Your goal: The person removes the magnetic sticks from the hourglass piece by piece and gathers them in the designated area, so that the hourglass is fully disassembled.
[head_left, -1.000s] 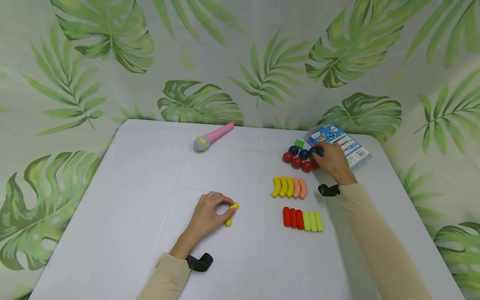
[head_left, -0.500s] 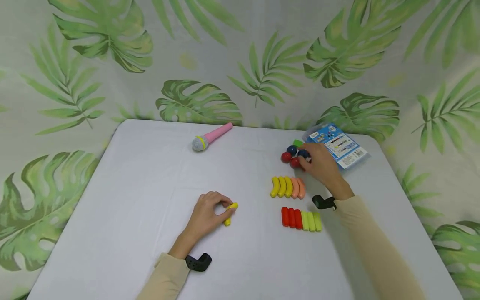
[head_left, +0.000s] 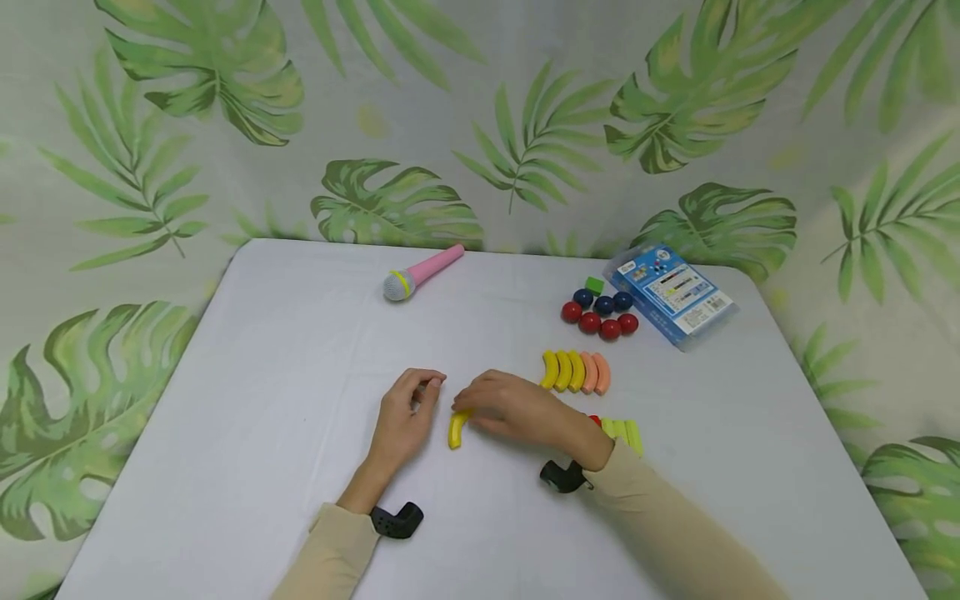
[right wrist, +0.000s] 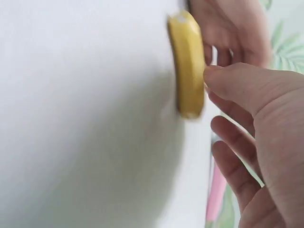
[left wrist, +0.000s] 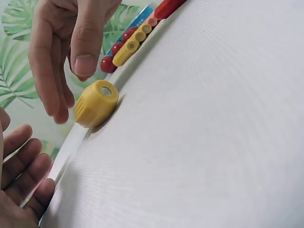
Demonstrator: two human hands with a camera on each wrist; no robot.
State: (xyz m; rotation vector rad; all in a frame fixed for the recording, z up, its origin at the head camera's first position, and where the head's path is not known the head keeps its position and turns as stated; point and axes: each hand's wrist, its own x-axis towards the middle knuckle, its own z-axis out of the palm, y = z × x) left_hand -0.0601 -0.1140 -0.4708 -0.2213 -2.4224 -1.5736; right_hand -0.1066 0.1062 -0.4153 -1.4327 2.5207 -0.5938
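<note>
Since the earlier frames, the right hand (head_left: 517, 408) had left the cluster of red and blue balls (head_left: 600, 312) at the far right of the white table (head_left: 300, 350) and come across to the middle, arriving at the small curved yellow plastic piece (head_left: 456, 428). The left hand (head_left: 405, 417), which had been pinching that piece, had let it go and shifted slightly to the left.

The yellow piece lay flat on the table between the two hands. In the right wrist view the thumb tip (right wrist: 223, 78) of the right hand met the edge of the yellow piece (right wrist: 188, 61), while the other fingers were spread and loosely bent, not closed round it. In the left wrist view the right hand's fingers (left wrist: 85, 52) hung just above and behind the yellow piece (left wrist: 96, 103). The left hand held nothing, its fingers loosely curled just beside the piece.

Farther right lay a row of yellow and orange curved pieces (head_left: 576, 372), and a row of red and light green straight pieces (head_left: 618, 429) partly hidden by the right wrist. A pink toy microphone (head_left: 422, 272) lay at the far side, and a blue plastic packet (head_left: 671, 293) lay beside the balls.
</note>
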